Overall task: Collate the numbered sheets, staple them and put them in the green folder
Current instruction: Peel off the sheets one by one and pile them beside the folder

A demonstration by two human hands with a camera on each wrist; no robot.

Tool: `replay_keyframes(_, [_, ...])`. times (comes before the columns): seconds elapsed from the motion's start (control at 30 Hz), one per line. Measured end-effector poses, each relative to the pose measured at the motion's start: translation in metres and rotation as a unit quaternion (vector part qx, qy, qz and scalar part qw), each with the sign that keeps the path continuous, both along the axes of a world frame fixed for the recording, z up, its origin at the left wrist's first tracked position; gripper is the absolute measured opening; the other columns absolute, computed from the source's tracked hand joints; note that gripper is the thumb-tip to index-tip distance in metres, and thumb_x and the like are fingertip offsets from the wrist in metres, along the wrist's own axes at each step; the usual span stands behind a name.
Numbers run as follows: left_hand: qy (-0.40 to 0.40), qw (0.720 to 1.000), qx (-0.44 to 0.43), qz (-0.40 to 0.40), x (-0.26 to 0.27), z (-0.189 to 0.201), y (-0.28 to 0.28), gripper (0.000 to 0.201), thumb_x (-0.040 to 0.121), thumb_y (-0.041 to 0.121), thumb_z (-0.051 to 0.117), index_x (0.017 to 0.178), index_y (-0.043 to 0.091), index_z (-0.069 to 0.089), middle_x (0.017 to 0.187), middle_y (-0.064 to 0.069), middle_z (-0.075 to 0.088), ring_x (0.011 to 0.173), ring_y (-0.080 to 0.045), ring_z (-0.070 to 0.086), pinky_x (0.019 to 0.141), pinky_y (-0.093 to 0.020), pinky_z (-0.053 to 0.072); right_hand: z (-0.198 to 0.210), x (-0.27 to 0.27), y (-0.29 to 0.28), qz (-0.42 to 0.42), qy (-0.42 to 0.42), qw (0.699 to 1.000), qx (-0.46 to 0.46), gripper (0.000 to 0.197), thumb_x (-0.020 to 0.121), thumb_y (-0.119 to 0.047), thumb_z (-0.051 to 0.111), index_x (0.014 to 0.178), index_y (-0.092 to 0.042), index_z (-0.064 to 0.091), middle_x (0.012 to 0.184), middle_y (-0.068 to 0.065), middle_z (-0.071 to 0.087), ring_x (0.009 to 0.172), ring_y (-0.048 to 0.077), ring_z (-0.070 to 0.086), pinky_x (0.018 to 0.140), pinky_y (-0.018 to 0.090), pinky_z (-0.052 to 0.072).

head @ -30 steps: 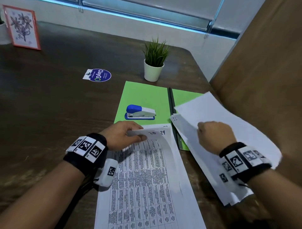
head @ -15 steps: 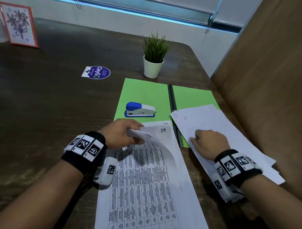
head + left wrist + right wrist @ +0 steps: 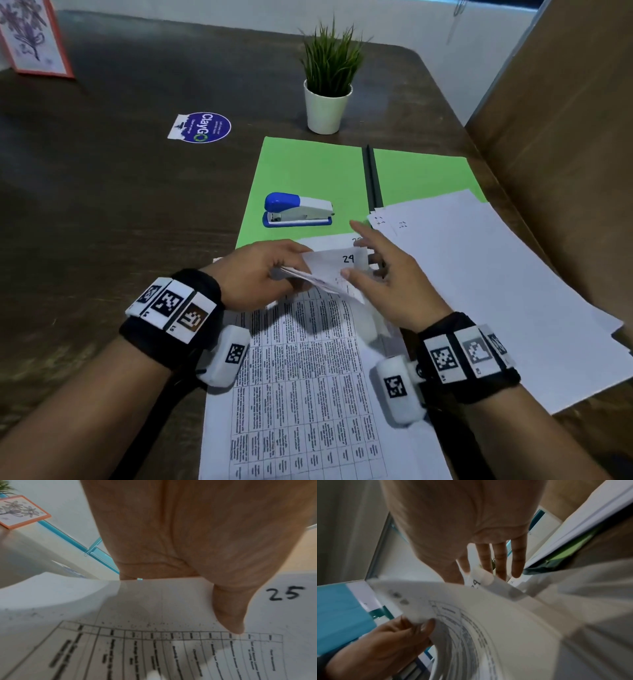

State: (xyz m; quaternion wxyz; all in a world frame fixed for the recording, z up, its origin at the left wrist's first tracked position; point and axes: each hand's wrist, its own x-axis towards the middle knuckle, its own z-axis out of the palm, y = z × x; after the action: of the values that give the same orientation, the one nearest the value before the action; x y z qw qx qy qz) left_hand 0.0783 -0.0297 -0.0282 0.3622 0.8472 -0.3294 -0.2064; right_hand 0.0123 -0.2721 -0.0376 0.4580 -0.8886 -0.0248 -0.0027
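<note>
A stack of printed, numbered sheets (image 3: pixel 308 394) lies in front of me. My left hand (image 3: pixel 298 270) pinches the top sheet's far edge and bends it up; in the left wrist view my thumb lies on that sheet, marked 25 (image 3: pixel 284 593). Beneath it shows the sheet marked 24 (image 3: pixel 342 262). My right hand (image 3: pixel 363 269) is at that sheet's corner, fingers straight and spread, thumb tip on the paper. The open green folder (image 3: pixel 308 171) lies beyond, with a blue and white stapler (image 3: pixel 298 210) on its left half. A pile of white sheets (image 3: pixel 496 291) covers its right half.
A potted plant (image 3: pixel 329 102) stands just behind the folder. A round blue sticker (image 3: pixel 202 126) and a framed flower picture (image 3: pixel 30 37) are at the far left of the dark wooden table (image 3: pixel 120 205). A brown panel (image 3: pixel 565 137) borders the right side.
My right hand laid its sheet on the right pile, let go, and moved left to the corner of sheet 24. My left hand has lifted the top sheet's edge higher.
</note>
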Motion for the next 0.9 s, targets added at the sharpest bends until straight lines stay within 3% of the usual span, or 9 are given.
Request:
replay_keyframes(0.13, [-0.024, 1.000, 0.015, -0.003, -0.002, 0.004, -0.002, 0.013, 0.093, 0.027, 0.066, 0.087, 0.034, 0.074, 0.136, 0.020, 0.054, 0.118, -0.004, 0.057, 0.096, -0.032, 0.052, 0.000, 0.000, 0.005, 0.035, -0.029, 0.993, -0.111, 0.053, 0.092, -0.038, 0.065, 0.142, -0.034, 0.049, 0.139, -0.011, 0.053, 0.123, 0.005, 0.049, 0.106, 0.036, 0.044])
replay_keyframes(0.23, [-0.010, 1.000, 0.012, 0.001, -0.004, 0.008, -0.002, 0.019, 0.093, 0.024, 0.066, 0.085, 0.041, 0.071, 0.137, 0.020, 0.051, 0.126, 0.000, 0.049, 0.098, -0.019, 0.046, 0.006, 0.000, 0.001, 0.057, -0.064, 0.977, -0.194, 0.049, 0.093, -0.039, 0.062, 0.141, -0.033, 0.051, 0.136, -0.008, 0.055, 0.122, 0.010, 0.052, 0.100, 0.036, 0.047])
replay_keyframes(0.3, [-0.003, 1.000, 0.003, -0.001, -0.005, 0.009, -0.003, 0.025, 0.092, 0.022, 0.067, 0.084, 0.046, 0.069, 0.138, 0.018, 0.052, 0.128, 0.001, 0.048, 0.101, -0.019, 0.045, 0.008, -0.002, -0.010, 0.075, -0.054, 0.970, -0.225, 0.046, 0.093, -0.041, 0.062, 0.138, -0.037, 0.053, 0.143, -0.008, 0.051, 0.131, 0.008, 0.046, 0.104, 0.033, 0.043])
replay_keyframes(0.37, [0.000, 1.000, -0.003, -0.003, -0.005, 0.009, -0.002, 0.025, 0.092, 0.022, 0.069, 0.086, 0.047, 0.070, 0.139, 0.017, 0.053, 0.126, 0.000, 0.051, 0.103, -0.022, 0.046, 0.008, -0.007, -0.021, 0.083, -0.042, 0.974, -0.208, 0.041, 0.092, -0.039, 0.065, 0.132, -0.037, 0.060, 0.148, -0.010, 0.047, 0.135, 0.006, 0.043, 0.108, 0.031, 0.039])
replay_keyframes(0.53, [-0.004, 1.000, -0.005, 0.013, -0.003, 0.004, -0.001, 0.012, 0.089, 0.022, 0.073, 0.097, 0.028, 0.079, 0.136, 0.016, 0.054, 0.124, -0.001, 0.054, 0.102, -0.029, 0.049, 0.005, -0.014, -0.029, 0.083, -0.057, 0.983, -0.152, 0.016, 0.088, -0.027, 0.072, 0.103, -0.030, 0.077, 0.139, -0.011, 0.055, 0.122, 0.009, 0.050, 0.102, 0.032, 0.042])
replay_keyframes(0.67, [-0.005, 0.999, -0.010, 0.037, -0.002, 0.003, 0.000, 0.023, 0.086, 0.029, 0.076, 0.107, 0.037, 0.073, 0.138, 0.019, 0.054, 0.124, 0.002, 0.052, 0.103, -0.024, 0.046, 0.004, -0.013, -0.021, 0.069, -0.020, 0.989, -0.131, 0.015, 0.089, -0.021, 0.070, 0.100, -0.026, 0.078, 0.138, -0.005, 0.054, 0.128, 0.011, 0.045, 0.105, 0.030, 0.037])
replay_keyframes(0.8, [-0.019, 0.998, -0.045, 0.039, -0.002, 0.003, 0.001, 0.011, 0.086, 0.022, 0.076, 0.095, 0.028, 0.079, 0.137, 0.018, 0.058, 0.124, 0.005, 0.054, 0.102, -0.023, 0.048, 0.002, -0.012, -0.014, 0.036, -0.053, 0.993, -0.102, 0.007, 0.088, -0.025, 0.072, 0.089, -0.032, 0.072, 0.138, -0.005, 0.054, 0.129, 0.012, 0.044, 0.107, 0.037, 0.038])
replay_keyframes(0.9, [-0.006, 0.996, -0.073, 0.046, -0.002, 0.003, 0.002, 0.010, 0.083, 0.017, 0.079, 0.089, 0.025, 0.081, 0.133, 0.016, 0.062, 0.122, 0.005, 0.057, 0.098, -0.022, 0.052, 0.001, -0.011, -0.013, 0.036, -0.041, 0.996, -0.076, 0.007, 0.088, -0.030, 0.072, 0.086, -0.037, 0.071, 0.145, -0.013, 0.048, 0.134, 0.006, 0.039, 0.110, 0.035, 0.035])
